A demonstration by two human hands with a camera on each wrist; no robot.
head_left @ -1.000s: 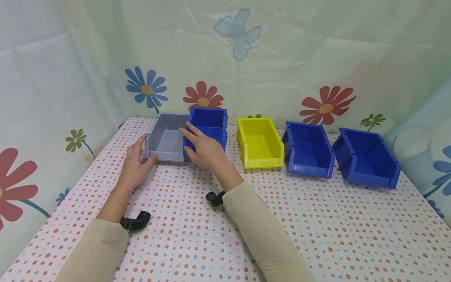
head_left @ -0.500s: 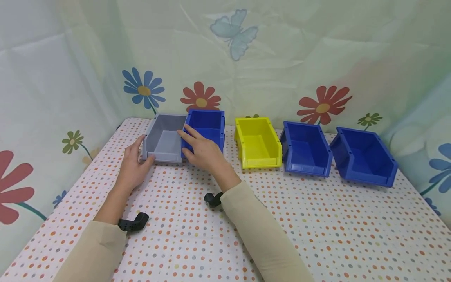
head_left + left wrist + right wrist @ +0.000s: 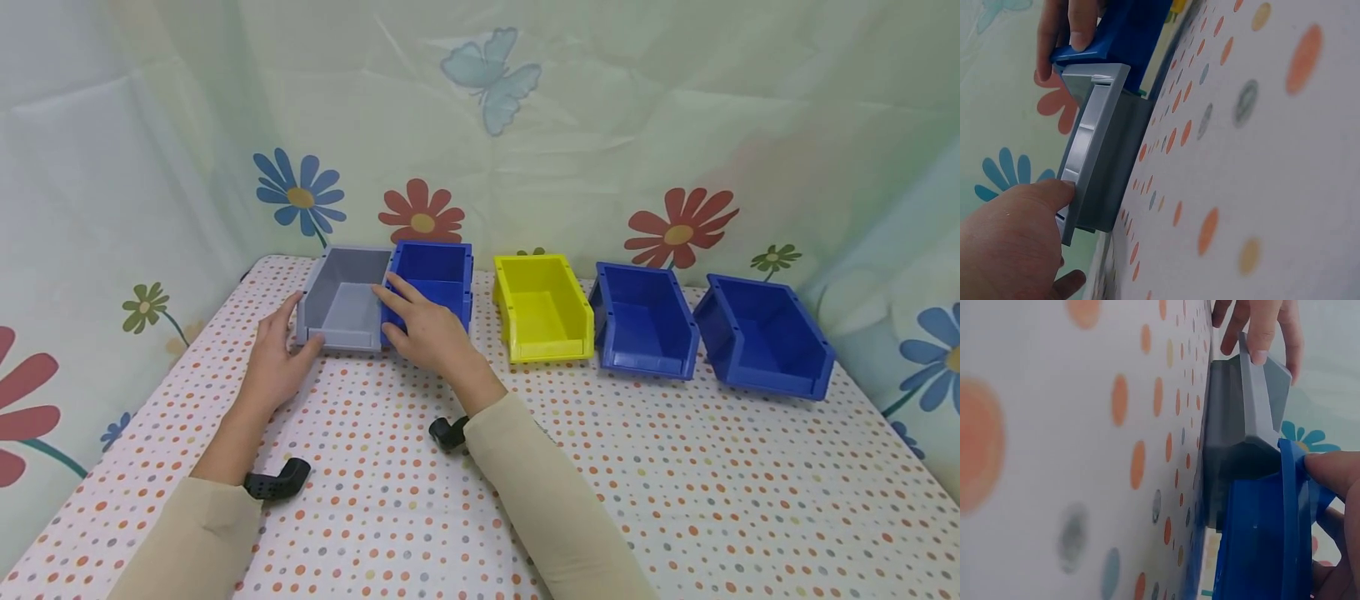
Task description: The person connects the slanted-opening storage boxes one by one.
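Observation:
A grey storage bin (image 3: 348,312) stands at the far left of the table. My left hand (image 3: 273,358) holds its front left corner, the thumb on the front lip and the fingers along the outer left side. Right beside it, a blue storage bin (image 3: 435,265) has its left wall against the grey bin's right wall. My right hand (image 3: 431,333) grips that blue bin, thumb at the front and fingers over the left wall's rim. In the right wrist view the thumb presses the blue bin's edge (image 3: 1294,519). Part of the blue bin's front is hidden behind this hand.
To the right, a yellow bin (image 3: 546,312) stands a short gap away from the held blue bin. Two more blue bins, one middle (image 3: 647,321) and one far right (image 3: 765,333), continue the row. A dotted cloth (image 3: 390,500) covers the table; a flowered curtain (image 3: 570,150) hangs behind.
The held blue bin has come slightly down or nearer in the head view, its back rim now closer to level with the grey bin's. Both hands keep their holds. The head view has shifted slightly.

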